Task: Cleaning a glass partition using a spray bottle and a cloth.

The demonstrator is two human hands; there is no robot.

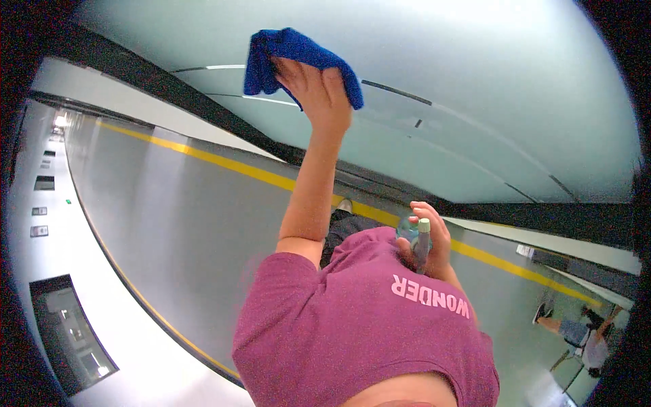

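Note:
My left hand [314, 95] is stretched far forward and presses a blue cloth [298, 46] against a large glossy pale panel [475, 54]. The cloth is bunched around its fingers, with one corner hanging loose on the left. Close to my chest, my right hand [437, 237] is wrapped round a see-through bottle [422, 247] with a pale green top. Part of the bottle is hidden by the fingers. Thin dark and white lines run across the panel on both sides of the cloth.
A dark edge strip [224, 119] borders the panel. Below it, a grey floor [203, 217] carries a yellow line [224, 163]. A white wall [88, 271] with a dark-framed window [71, 336] stands on the left. At the far right another person [586, 336] sits on a chair.

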